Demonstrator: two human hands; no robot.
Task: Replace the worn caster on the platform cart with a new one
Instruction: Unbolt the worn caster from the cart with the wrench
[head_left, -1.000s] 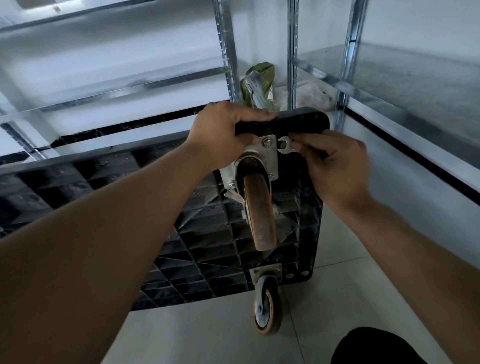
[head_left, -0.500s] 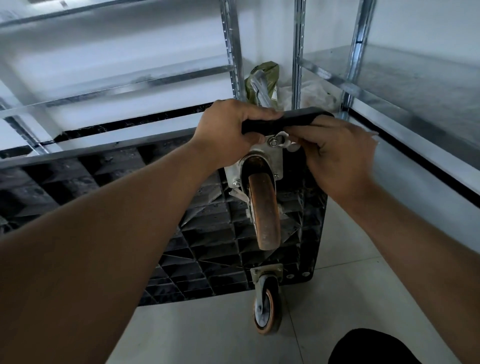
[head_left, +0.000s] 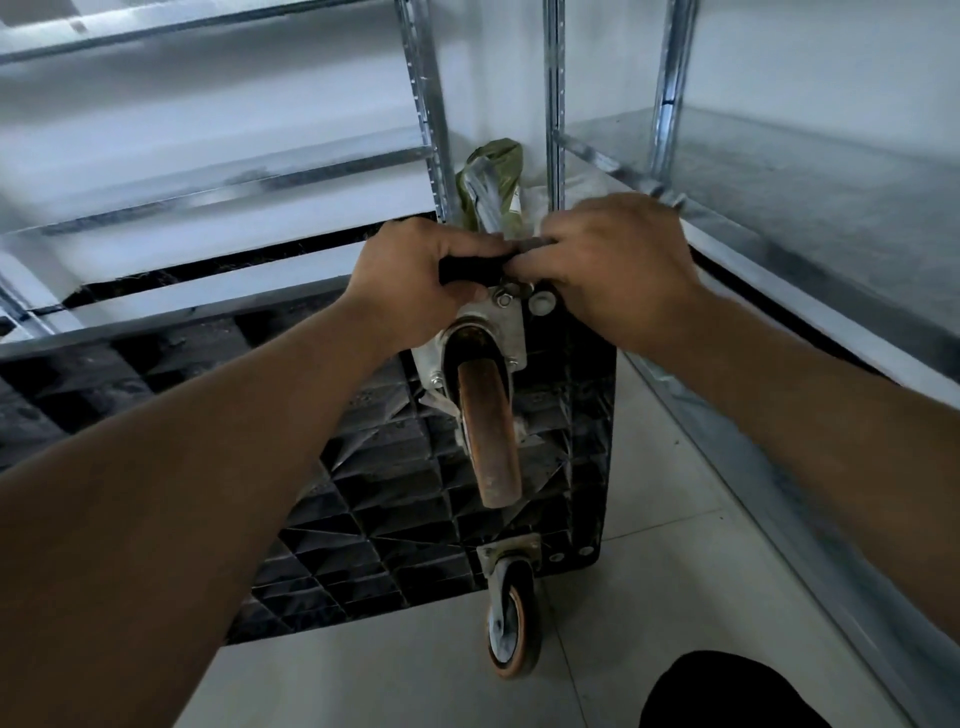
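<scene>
At centre, the platform cart (head_left: 363, 499) is grasped by the left hand (head_left: 415, 280), and a wrench (head_left: 540, 302) is pinched by the fingers (head_left: 535, 270) of the right hand (head_left: 618, 270).

Here's the platform cart (head_left: 395, 499), tipped on its side on the floor (head_left: 649, 597), underside facing us. The left hand (head_left: 415, 280) grips its top edge just left of the upper caster (head_left: 491, 431), which is mounted on the underside near the cart's upper right corner. The right hand (head_left: 618, 265) is at that same edge, just right of the caster's plate, its fingers hidden. Straight below, at the lower right corner, the lower caster (head_left: 511, 623) touches the floor. Rear shelving (head_left: 218, 176) stands behind the cart, side shelving (head_left: 805, 171) runs along the right, and a bag (head_left: 491, 176) sits between their uprights, behind the hands.
</scene>
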